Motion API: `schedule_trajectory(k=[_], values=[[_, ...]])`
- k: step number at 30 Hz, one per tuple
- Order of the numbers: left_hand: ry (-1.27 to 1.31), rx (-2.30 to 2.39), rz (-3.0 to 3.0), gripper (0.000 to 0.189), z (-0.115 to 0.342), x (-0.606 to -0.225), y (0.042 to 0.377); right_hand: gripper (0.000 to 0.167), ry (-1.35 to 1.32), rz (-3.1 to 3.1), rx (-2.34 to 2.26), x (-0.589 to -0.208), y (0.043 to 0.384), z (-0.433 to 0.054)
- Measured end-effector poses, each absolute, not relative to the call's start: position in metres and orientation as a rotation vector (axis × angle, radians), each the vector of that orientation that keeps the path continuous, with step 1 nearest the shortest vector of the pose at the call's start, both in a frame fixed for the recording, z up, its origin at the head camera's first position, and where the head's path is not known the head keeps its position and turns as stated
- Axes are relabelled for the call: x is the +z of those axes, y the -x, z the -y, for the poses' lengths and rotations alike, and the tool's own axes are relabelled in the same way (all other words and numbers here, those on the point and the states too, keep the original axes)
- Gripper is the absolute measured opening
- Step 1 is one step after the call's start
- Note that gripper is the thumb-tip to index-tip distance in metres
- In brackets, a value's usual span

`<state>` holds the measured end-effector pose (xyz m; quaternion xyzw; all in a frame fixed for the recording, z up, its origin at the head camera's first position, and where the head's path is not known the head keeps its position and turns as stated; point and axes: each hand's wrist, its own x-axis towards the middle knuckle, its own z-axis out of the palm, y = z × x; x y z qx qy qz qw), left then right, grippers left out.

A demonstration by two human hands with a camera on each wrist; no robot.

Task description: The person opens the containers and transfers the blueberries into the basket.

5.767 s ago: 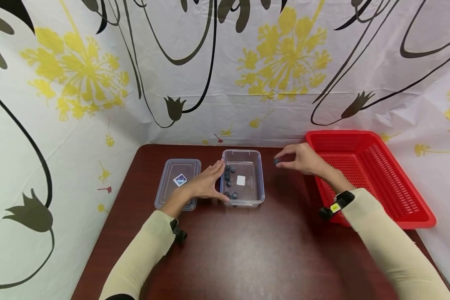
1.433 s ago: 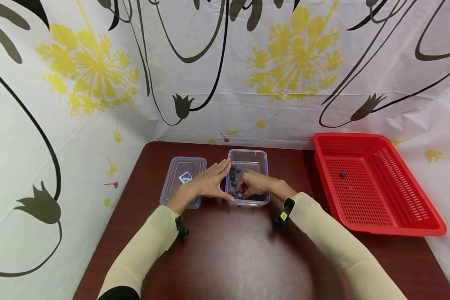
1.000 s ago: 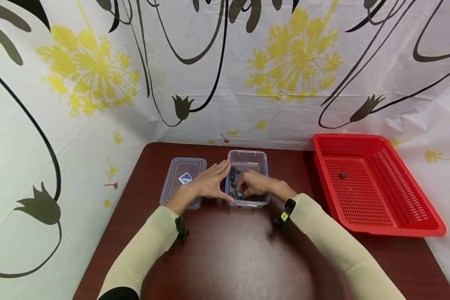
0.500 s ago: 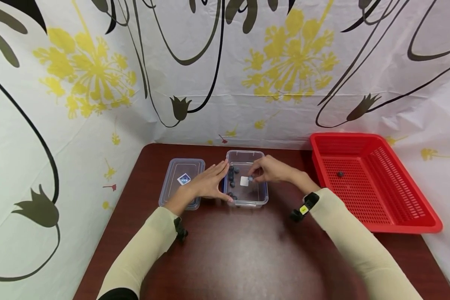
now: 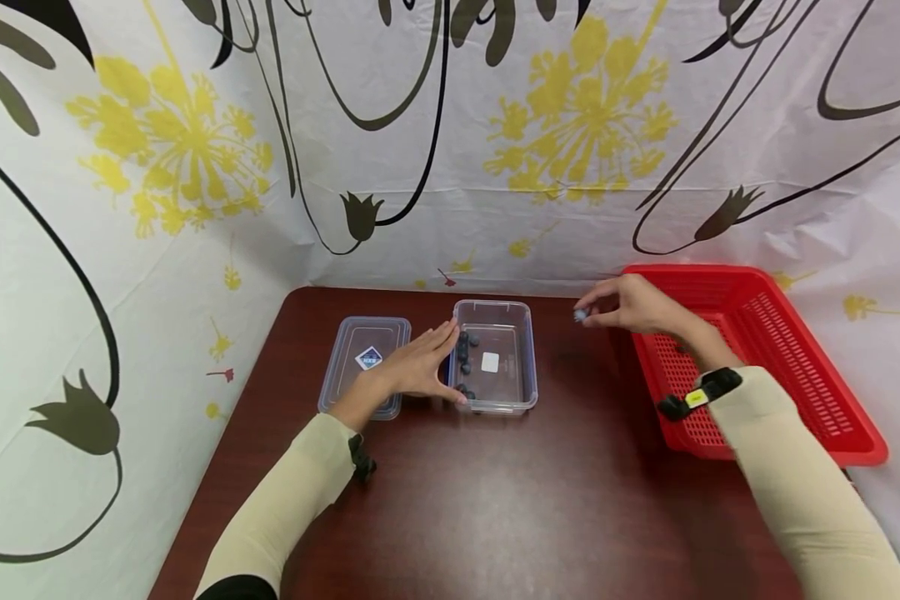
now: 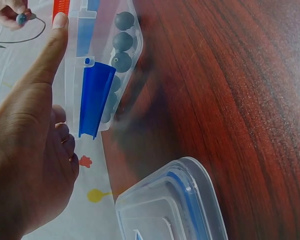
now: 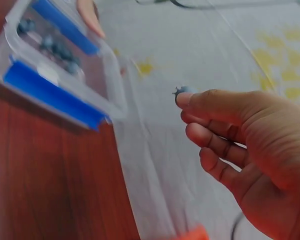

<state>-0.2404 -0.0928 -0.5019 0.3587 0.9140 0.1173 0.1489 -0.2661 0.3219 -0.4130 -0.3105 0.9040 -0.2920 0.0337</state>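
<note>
1. Blueberry [image 5: 581, 316], pinched between thumb and fingers [image 7: 210, 102] of the right hand [image 5: 640, 307], hangs in the air between the clear container [image 5: 506, 383] and the red basket [image 5: 825, 400].
2. I see the left hand [image 5: 418, 363] spread, unclenched, touching the container's left rim.
3. Through my head camera, more blueberries [image 5: 462, 346] line the container's left side.
4. A clear lid [image 5: 337, 371] lies on the dark tabletop [image 5: 495, 500], left of the container.
5. I make out one dark berry [image 5: 680, 348] inside the basket, beside the right wrist.
</note>
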Motion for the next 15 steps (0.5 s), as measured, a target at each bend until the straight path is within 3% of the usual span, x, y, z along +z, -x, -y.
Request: schedule_trajectory(k=[15], values=[[-1.026, 0.343, -2.631, 0.132, 0.093, -0.502, 0.241, 0.024, 0.355, -2.928, -0.946, -0.417, 0.264, -0.444]])
